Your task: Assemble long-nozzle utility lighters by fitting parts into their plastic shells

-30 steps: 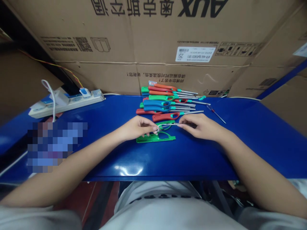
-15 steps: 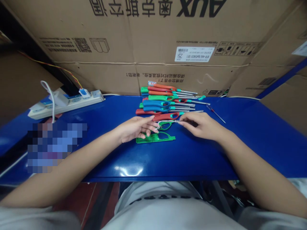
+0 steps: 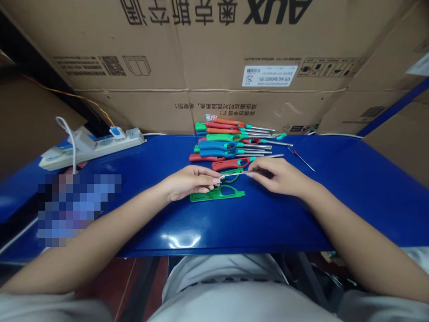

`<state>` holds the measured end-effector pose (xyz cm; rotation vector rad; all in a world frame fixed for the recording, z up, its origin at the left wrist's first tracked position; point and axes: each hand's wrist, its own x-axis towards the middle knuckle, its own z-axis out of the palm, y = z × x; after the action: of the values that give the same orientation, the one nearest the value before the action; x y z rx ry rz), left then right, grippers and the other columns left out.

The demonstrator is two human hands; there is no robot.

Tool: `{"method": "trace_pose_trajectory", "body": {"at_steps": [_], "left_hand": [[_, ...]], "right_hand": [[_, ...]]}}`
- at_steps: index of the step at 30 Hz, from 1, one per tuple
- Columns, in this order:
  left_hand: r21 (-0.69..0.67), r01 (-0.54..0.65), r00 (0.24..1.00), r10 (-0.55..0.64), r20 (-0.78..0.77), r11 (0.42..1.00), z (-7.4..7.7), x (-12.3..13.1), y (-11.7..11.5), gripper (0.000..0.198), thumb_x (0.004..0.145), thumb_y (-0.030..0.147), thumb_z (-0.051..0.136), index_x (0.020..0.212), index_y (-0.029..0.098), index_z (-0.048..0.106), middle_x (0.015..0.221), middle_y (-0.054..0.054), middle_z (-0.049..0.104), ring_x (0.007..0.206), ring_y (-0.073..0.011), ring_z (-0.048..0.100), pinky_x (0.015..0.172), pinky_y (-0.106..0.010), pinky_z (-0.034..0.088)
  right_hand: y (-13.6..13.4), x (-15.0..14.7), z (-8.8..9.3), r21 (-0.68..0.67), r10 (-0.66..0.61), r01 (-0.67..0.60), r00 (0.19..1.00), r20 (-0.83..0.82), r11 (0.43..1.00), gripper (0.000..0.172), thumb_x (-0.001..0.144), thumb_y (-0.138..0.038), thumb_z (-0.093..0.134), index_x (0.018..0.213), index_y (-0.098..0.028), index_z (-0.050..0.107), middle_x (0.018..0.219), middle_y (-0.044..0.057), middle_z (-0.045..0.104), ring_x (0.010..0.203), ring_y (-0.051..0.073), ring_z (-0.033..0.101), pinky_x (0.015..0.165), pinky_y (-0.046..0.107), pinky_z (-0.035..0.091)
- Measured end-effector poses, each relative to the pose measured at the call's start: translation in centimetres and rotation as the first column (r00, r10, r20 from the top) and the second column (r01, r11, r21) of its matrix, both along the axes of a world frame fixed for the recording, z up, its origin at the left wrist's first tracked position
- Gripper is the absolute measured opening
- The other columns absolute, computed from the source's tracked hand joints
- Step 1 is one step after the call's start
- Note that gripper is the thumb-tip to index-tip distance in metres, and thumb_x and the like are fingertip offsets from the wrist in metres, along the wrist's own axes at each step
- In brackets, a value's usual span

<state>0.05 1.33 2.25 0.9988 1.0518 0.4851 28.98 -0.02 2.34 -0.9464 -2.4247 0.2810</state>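
A thin white wire (image 3: 232, 174) stretches between my two hands. My left hand (image 3: 189, 182) is closed in a pinch on its left end, where a small dark part shows at the fingertips. At the other end, my right hand (image 3: 279, 175) pinches the wire by what looks like a small greyish tip, mostly hidden by the fingers. Directly below lies a green lighter casing half (image 3: 228, 192) with an oval trigger opening. Another green casing piece (image 3: 236, 171) is partly covered behind the wire and my left fingers.
Beyond my hands, several stick lighters lie piled, among them a red lighter (image 3: 231, 164) and a blue lighter (image 3: 216, 149). A thin screwdriver (image 3: 303, 160) rests to the right. A power strip (image 3: 100, 145) sits at the left, and a cardboard box (image 3: 214, 58) stands behind.
My left fingers, looser and more spread before, have closed onto the wire's left end. The wire now looks straighter. My right hand has hardly moved.
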Motion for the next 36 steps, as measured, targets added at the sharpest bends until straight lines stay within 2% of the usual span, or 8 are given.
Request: {"method": "trace_pose_trajectory", "body": {"at_steps": [4,7,9,13,19,25,31,36], "left_hand": [[0.117,0.028,0.999,-0.024,-0.032,0.993,0.03,-0.18,0.00,0.043,0.056,0.024,0.095,0.095,0.013,0.078,0.084,-0.005,0.078,0.075,-0.0129,0.072,0.071,-0.022,0.061],[0.248,0.119,0.991,-0.101,-0.086,0.961,-0.04,-0.39,-0.03,0.044,0.056,0.025,0.094,0.096,0.014,0.078,0.084,-0.005,0.078,0.078,-0.0162,0.074,0.079,-0.030,0.062],[0.310,0.173,0.982,-0.140,-0.126,0.935,-0.20,-0.50,0.02,0.042,0.058,0.024,0.093,0.097,0.014,0.079,0.086,-0.005,0.079,0.081,-0.0168,0.074,0.083,-0.031,0.061],[0.374,0.213,0.975,-0.169,-0.145,0.903,-0.48,-0.48,0.14,0.032,0.067,0.027,0.088,0.095,0.015,0.079,0.083,-0.004,0.078,0.074,-0.0145,0.072,0.078,-0.029,0.061],[0.451,0.272,0.957,-0.191,-0.216,0.850,-0.26,-0.12,-0.38,0.021,0.078,0.032,0.079,0.088,0.014,0.079,0.074,-0.002,0.075,0.063,-0.0107,0.066,0.065,-0.023,0.058],[0.506,0.317,0.941,-0.198,-0.275,0.802,-0.44,0.04,-0.67,0.017,0.078,0.026,0.076,0.090,0.014,0.079,0.083,-0.005,0.078,0.072,-0.0152,0.072,0.069,-0.025,0.057],[0.643,0.451,0.863,-0.117,-0.492,0.619,-0.20,-0.45,-0.55,0.017,0.084,0.024,0.070,0.095,0.016,0.079,0.093,-0.005,0.079,0.080,-0.0166,0.072,0.072,-0.025,0.054],[0.713,0.519,0.819,-0.035,-0.573,0.472,0.29,-0.79,-0.84,0.014,0.087,0.023,0.068,0.094,0.017,0.079,0.093,-0.004,0.078,0.080,-0.0156,0.070,0.072,-0.024,0.050]], "right_hand": [[-0.13,0.06,0.04,-0.101,0.027,-0.025,0.999,0.024,0.995,0.019,0.097,-0.036,0.059,0.097,-0.019,0.065,0.088,0.004,0.069,0.077,0.014,0.062,0.071,0.025,0.045],[-0.33,0.03,0.40,-0.174,0.057,-0.051,0.998,0.033,0.984,0.018,0.096,-0.036,0.061,0.096,-0.018,0.066,0.086,0.003,0.068,0.076,0.014,0.060,0.071,0.025,0.045],[-0.39,-0.09,0.56,-0.209,0.076,-0.070,0.997,0.020,0.975,0.019,0.095,-0.036,0.062,0.095,-0.018,0.066,0.086,0.003,0.068,0.076,0.014,0.059,0.071,0.025,0.045],[-0.26,-0.38,0.44,-0.273,0.104,-0.097,0.995,0.010,0.957,0.021,0.095,-0.038,0.062,0.095,-0.018,0.066,0.085,0.003,0.067,0.074,0.014,0.058,0.070,0.025,0.045],[0.00,-0.37,-0.02,-0.295,0.088,-0.077,0.996,0.023,0.952,0.022,0.094,-0.039,0.062,0.092,-0.017,0.067,0.084,0.004,0.067,0.074,0.015,0.057,0.069,0.027,0.044],[-0.08,-0.53,0.08,-0.331,0.108,-0.081,0.992,0.063,0.940,0.023,0.092,-0.040,0.064,0.090,-0.017,0.067,0.084,0.004,0.067,0.073,0.015,0.057,0.067,0.026,0.044],[-0.36,-0.66,0.57,-0.364,0.141,-0.097,0.985,0.095,0.926,0.027,0.098,-0.038,0.054,0.091,-0.016,0.069,0.088,0.006,0.068,0.077,0.016,0.060,0.072,0.028,0.046],[-0.53,-0.54,0.80,-0.398,0.166,-0.113,0.981,0.100,0.911,0.026,0.098,-0.036,0.054,0.095,-0.016,0.071,0.094,0.008,0.070,0.083,0.017,0.063,0.077,0.029,0.047]]}}
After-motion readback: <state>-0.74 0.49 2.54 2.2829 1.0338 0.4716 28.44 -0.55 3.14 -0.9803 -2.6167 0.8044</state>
